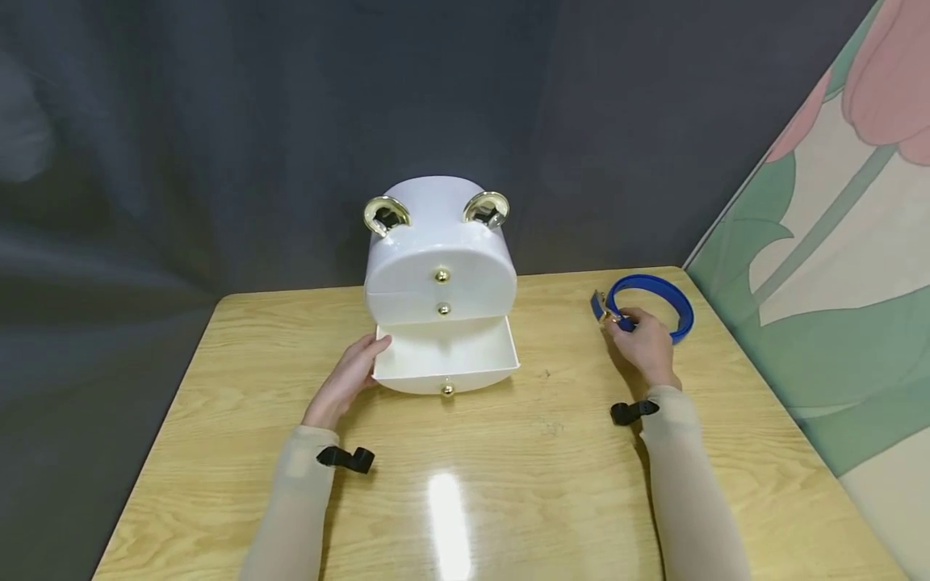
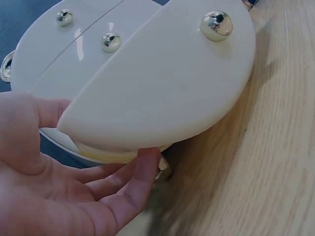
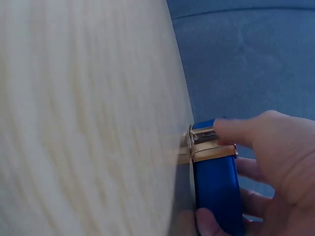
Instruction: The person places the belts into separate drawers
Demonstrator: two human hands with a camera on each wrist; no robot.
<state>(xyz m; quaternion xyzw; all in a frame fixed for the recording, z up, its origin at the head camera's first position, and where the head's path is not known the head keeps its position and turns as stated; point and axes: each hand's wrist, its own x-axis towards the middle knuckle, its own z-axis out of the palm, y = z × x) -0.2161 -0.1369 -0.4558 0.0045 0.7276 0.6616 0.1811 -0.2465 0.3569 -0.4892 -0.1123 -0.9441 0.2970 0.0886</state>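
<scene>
A white rounded storage box [image 1: 439,222] with gold ear-shaped rings stands at the back middle of the table. Its bottom drawer [image 1: 446,349] is pulled out, and the inside looks bare. My left hand [image 1: 350,378] holds the drawer's left side, thumb over the rim and fingers beneath, as the left wrist view shows on the drawer front [image 2: 162,88]. At the right, a coiled blue belt [image 1: 681,307] lies on the table. My right hand [image 1: 645,349] grips it near its gold buckle [image 3: 211,151], with the thumb on one side and fingers around the other.
The box's two upper drawers are shut, each with a gold knob [image 1: 441,276]. Wood-grained table [image 1: 538,468] extends in front, with a bright glare patch. A dark curtain [image 1: 291,145] hangs behind, and a floral cloth [image 1: 835,282] borders the right edge.
</scene>
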